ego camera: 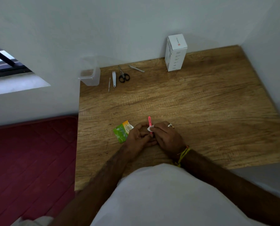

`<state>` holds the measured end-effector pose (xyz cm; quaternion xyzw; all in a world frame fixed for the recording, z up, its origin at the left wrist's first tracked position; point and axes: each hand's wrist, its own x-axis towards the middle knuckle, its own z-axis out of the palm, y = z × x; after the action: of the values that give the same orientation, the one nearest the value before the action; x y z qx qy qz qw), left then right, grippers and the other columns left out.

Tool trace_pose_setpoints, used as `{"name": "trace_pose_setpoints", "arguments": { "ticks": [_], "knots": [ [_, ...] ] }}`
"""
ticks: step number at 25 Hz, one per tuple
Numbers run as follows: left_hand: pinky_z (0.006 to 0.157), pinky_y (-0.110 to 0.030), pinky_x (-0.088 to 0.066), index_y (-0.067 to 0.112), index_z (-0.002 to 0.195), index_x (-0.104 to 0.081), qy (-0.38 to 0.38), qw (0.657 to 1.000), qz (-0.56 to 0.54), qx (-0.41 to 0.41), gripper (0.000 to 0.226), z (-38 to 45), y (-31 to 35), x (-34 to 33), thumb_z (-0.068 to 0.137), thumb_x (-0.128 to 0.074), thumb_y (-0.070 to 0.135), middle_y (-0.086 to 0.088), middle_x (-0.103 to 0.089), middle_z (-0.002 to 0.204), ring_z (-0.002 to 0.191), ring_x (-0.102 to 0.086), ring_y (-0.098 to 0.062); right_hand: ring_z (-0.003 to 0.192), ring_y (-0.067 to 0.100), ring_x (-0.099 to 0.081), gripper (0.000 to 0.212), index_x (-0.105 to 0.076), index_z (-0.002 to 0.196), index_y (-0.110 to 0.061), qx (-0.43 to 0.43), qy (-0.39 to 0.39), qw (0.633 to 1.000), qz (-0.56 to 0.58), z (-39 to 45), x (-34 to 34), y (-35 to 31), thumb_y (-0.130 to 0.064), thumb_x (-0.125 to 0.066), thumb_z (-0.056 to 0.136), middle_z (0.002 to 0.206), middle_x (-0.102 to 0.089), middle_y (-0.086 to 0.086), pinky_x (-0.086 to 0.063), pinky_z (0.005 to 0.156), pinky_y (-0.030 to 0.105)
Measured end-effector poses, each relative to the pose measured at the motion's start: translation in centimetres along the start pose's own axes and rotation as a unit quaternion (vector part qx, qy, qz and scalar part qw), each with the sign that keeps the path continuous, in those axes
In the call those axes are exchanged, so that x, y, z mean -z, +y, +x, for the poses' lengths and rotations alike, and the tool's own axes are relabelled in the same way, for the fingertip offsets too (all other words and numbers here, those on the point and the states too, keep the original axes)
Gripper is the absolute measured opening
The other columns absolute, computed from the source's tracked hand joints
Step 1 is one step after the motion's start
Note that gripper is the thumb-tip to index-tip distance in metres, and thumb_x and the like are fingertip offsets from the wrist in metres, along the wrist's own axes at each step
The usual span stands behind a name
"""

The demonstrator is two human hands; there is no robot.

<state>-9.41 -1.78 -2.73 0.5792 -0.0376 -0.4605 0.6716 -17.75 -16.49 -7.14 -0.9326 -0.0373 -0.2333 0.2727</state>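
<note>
Both my hands meet over the near middle of the wooden table (201,101). My left hand (138,137) holds the lower end of a pink nail file (149,122), which sticks up between the hands. My right hand (166,136), with a ring on one finger, pinches a small white wipe (150,128) against the file. A torn green and yellow sachet (122,132) lies flat on the table just left of my left hand, partly under it.
Along the far edge lie a thin metal pick (109,84), a nail clipper (114,79), small black-handled scissors (123,75) and tweezers (136,69). A clear plastic container (89,77) stands at the far left corner, a white box (175,52) against the wall. A red mat (30,160) lies left.
</note>
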Motion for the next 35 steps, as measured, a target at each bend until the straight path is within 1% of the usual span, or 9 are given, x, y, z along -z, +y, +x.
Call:
{"name": "trace_pose_setpoints", "arguments": {
  "ticks": [5,9,12,15,18,21,26,31,35],
  "knots": [
    [0.085,-0.039,-0.06,0.01,0.124,-0.053,0.003,1.0,-0.001,0.018,0.043,0.1,0.1,0.2,0.09,-0.054,-0.015,-0.022,-0.072,0.102,0.097,-0.071,-0.028,0.096,0.03,-0.066,0.029,-0.07,0.115,-0.001,0.017,-0.003,1.0,-0.023,-0.2,0.0,0.1,-0.011,-0.049,0.097,0.11,-0.069,0.013,-0.053,0.084,0.041],
    [0.09,-0.047,-0.057,0.011,0.117,-0.06,0.031,0.998,-0.038,0.049,0.028,-0.1,0.3,0.0,0.093,-0.051,-0.002,-0.024,-0.069,0.108,0.097,-0.069,-0.032,0.096,0.03,-0.066,0.027,-0.068,0.116,-0.001,0.039,-0.006,0.998,-0.051,-0.5,-0.3,0.1,-0.01,-0.052,0.097,0.11,-0.069,0.014,-0.054,0.083,0.043],
    [0.087,-0.047,-0.057,0.007,0.113,-0.058,0.048,0.995,-0.051,0.072,0.021,0.1,0.5,-0.3,0.094,-0.049,0.007,-0.027,-0.067,0.11,0.093,-0.068,-0.035,0.094,0.03,-0.066,0.026,-0.069,0.115,-0.001,0.046,0.004,0.998,-0.052,-0.6,-0.3,0.0,-0.01,-0.051,0.099,0.109,-0.069,0.013,-0.054,0.082,0.042],
    [0.078,-0.045,-0.06,-0.002,0.123,-0.052,0.076,0.993,-0.043,0.078,0.027,0.6,0.3,-0.4,0.104,-0.04,0.013,-0.032,-0.064,0.117,0.09,-0.067,-0.036,0.095,0.029,-0.066,0.023,-0.07,0.114,-0.002,0.057,0.006,0.997,-0.058,-1.0,-0.1,-0.1,-0.009,-0.055,0.098,0.11,-0.069,0.012,-0.055,0.08,0.042],
    [0.07,-0.041,-0.063,-0.001,0.123,-0.052,0.094,0.991,-0.048,0.086,0.03,1.0,0.7,-0.5,0.105,-0.044,0.022,-0.032,-0.066,0.113,0.085,-0.068,-0.035,0.094,0.028,-0.067,0.023,-0.071,0.113,-0.002,0.059,0.013,0.996,-0.066,-0.8,0.0,-0.3,-0.011,-0.055,0.099,0.109,-0.07,0.011,-0.055,0.078,0.041],
    [0.066,-0.037,-0.062,0.007,0.109,-0.057,0.098,0.992,-0.017,0.083,0.015,0.9,0.8,-0.8,0.102,-0.051,0.018,-0.019,-0.069,0.094,0.075,-0.07,-0.027,0.092,0.027,-0.066,0.019,-0.072,0.108,-0.002,0.08,0.019,0.993,-0.082,-1.1,0.0,-0.2,-0.01,-0.06,0.097,0.107,-0.071,0.011,-0.055,0.078,0.039],
    [0.064,-0.036,-0.062,0.01,0.103,-0.059,0.131,0.988,0.024,0.075,0.006,1.2,0.7,-1.1,0.099,-0.056,0.013,-0.013,-0.067,0.085,0.064,-0.07,-0.019,0.094,0.027,-0.065,0.018,-0.072,0.108,-0.003,0.068,0.017,0.994,-0.086,-1.5,-0.3,0.0,-0.01,-0.063,0.096,0.106,-0.07,0.01,-0.053,0.081,0.039],
    [0.063,-0.034,-0.062,0.01,0.1,-0.06,0.139,0.988,0.043,0.06,0.005,1.0,0.8,-1.4,0.1,-0.055,0.012,-0.011,-0.067,0.083,0.065,-0.069,-0.017,0.093,0.026,-0.063,0.016,-0.073,0.106,-0.004,0.078,0.018,0.992,-0.095,-1.5,0.2,-0.2,-0.012,-0.064,0.095,0.105,-0.069,0.008,-0.053,0.078,0.04],
    [0.057,-0.03,-0.06,0.009,0.103,-0.06,0.143,0.987,0.044,0.054,0.007,1.0,0.5,-1.3,0.099,-0.056,0.013,-0.019,-0.065,0.092,0.07,-0.068,-0.019,0.087,0.025,-0.064,0.018,-0.074,0.106,-0.006,0.093,0.024,0.991,-0.093,-1.8,0.4,-0.5,-0.014,-0.06,0.099,0.103,-0.07,0.006,-0.053,0.072,0.039]
  ]
}}
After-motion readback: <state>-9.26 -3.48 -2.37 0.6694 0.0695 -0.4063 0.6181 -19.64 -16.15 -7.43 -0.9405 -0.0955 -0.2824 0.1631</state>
